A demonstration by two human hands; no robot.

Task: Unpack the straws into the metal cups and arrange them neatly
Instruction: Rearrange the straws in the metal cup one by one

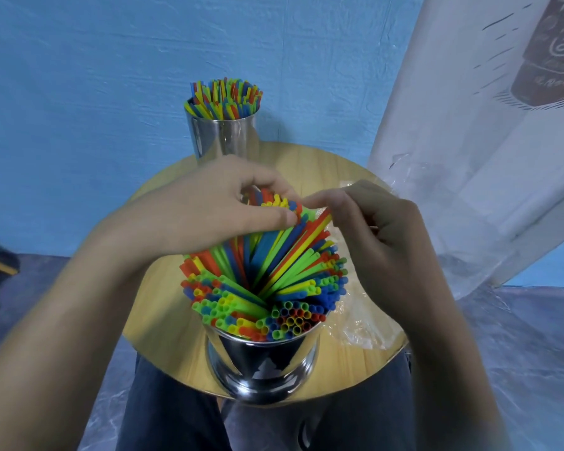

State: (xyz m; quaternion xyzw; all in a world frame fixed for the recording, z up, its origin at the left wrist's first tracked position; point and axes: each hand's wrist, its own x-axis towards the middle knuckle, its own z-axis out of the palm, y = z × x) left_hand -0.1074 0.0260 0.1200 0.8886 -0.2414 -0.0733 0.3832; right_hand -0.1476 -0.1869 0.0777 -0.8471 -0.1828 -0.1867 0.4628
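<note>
Left grip (215,206) pinches straws (278,202), right grip (381,236) curled, forefinger extended toward it.

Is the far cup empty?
No, the far cup is packed with upright coloured straws.

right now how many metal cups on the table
2: far cup at the table's back edge, near cup at its front edge; left hand and right hand may hide another.

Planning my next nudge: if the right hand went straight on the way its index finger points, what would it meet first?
Probably the bunched straw tips that the left hand grips, just ahead of the right hand; depth is hard to judge.
</note>
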